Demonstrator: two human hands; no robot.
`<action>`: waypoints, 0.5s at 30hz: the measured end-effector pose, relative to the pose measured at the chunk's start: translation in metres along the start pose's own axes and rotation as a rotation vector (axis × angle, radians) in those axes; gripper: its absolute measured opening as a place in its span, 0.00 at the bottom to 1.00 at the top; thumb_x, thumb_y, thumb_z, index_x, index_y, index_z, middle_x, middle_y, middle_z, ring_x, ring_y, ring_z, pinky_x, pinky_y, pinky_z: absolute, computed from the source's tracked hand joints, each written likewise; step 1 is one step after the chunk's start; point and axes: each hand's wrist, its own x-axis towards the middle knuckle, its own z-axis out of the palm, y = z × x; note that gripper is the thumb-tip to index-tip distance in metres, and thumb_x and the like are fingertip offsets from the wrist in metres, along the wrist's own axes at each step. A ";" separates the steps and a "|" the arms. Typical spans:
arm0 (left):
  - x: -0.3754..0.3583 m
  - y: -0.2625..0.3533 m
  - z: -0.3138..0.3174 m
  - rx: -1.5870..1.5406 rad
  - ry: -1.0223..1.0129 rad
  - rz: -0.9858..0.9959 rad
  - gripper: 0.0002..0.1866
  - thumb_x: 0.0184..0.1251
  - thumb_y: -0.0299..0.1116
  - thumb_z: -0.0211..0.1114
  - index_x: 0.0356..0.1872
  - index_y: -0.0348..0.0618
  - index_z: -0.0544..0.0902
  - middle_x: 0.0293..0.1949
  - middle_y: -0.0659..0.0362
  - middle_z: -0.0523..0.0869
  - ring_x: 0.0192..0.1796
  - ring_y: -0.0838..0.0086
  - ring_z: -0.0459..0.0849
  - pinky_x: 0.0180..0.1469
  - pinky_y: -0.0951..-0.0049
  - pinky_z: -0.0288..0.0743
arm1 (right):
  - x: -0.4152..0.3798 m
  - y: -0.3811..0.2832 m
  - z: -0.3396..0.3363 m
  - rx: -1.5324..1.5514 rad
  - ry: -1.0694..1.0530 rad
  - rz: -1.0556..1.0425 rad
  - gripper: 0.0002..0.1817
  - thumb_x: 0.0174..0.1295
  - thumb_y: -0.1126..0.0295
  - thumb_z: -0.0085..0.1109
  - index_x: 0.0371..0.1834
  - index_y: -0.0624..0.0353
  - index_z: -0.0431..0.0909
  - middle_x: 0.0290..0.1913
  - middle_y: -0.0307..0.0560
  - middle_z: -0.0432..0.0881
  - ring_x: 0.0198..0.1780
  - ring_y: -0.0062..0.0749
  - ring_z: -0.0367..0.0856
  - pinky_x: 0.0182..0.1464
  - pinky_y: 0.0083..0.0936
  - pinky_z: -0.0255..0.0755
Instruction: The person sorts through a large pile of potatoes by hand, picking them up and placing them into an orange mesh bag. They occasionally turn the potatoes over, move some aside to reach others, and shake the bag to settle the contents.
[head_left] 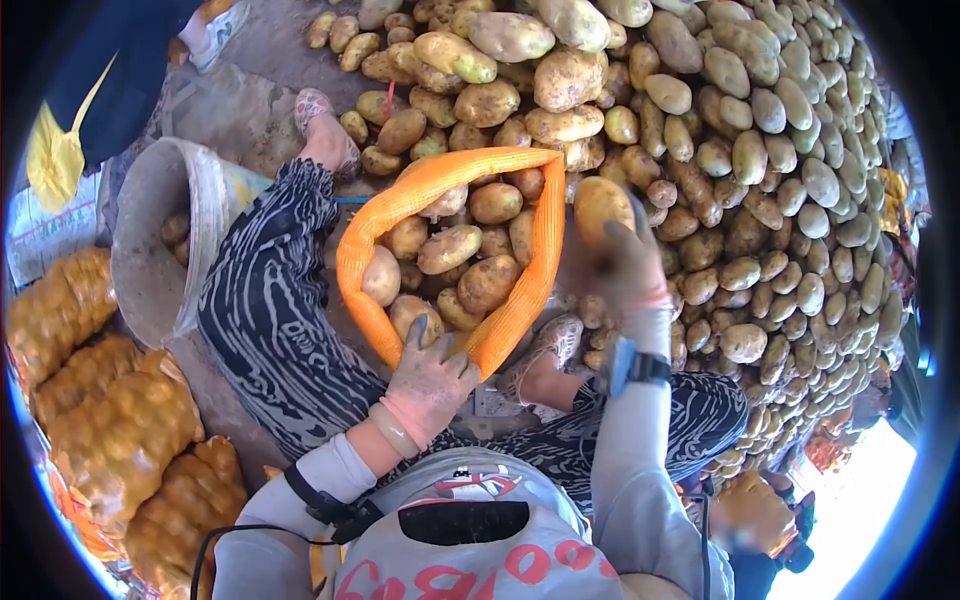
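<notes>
An orange mesh bag [543, 255] stands between the person's legs, its rim rolled outward and its mouth wide. Inside lie several potatoes [449, 249], some with soil on their skins. At the near edge of the bag, my left hand [430, 385] in a dirty glove grips the rim, its fingertips close to a potato inside. To the right of the bag, my right hand [632, 262], gloved and slightly blurred, is closed around a large potato [603, 210]. This potato is outside the bag, beside the rim.
A large potato pile [730, 160] spreads across the back and right. A whitish bucket [185, 255] lies tilted on the left, with a few potatoes inside. Filled mesh bags [115, 430] stand at the lower left. Other people are partly visible at the edges.
</notes>
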 end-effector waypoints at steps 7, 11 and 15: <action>-0.015 -0.001 0.007 -0.031 0.018 0.018 0.07 0.60 0.31 0.60 0.38 0.52 0.85 0.32 0.62 0.87 0.43 0.67 0.88 0.68 0.36 0.63 | -0.037 -0.086 0.111 -1.000 -0.935 -0.193 0.33 0.46 0.64 0.71 0.60 0.61 0.77 0.51 0.59 0.83 0.51 0.52 0.83 0.55 0.38 0.78; -0.018 -0.006 0.007 0.008 0.090 0.031 0.07 0.61 0.31 0.60 0.37 0.54 0.85 0.32 0.61 0.88 0.42 0.67 0.88 0.67 0.38 0.65 | -0.073 -0.004 0.137 -1.273 -0.951 -0.289 0.17 0.54 0.69 0.62 0.48 0.61 0.81 0.46 0.59 0.83 0.51 0.55 0.84 0.54 0.42 0.79; -0.016 -0.006 0.004 -0.050 0.181 0.055 0.07 0.60 0.29 0.60 0.36 0.51 0.85 0.31 0.59 0.88 0.41 0.64 0.87 0.63 0.45 0.70 | -0.079 0.011 0.130 -1.204 -0.910 -0.266 0.13 0.59 0.65 0.60 0.44 0.57 0.83 0.41 0.56 0.85 0.46 0.56 0.85 0.51 0.42 0.78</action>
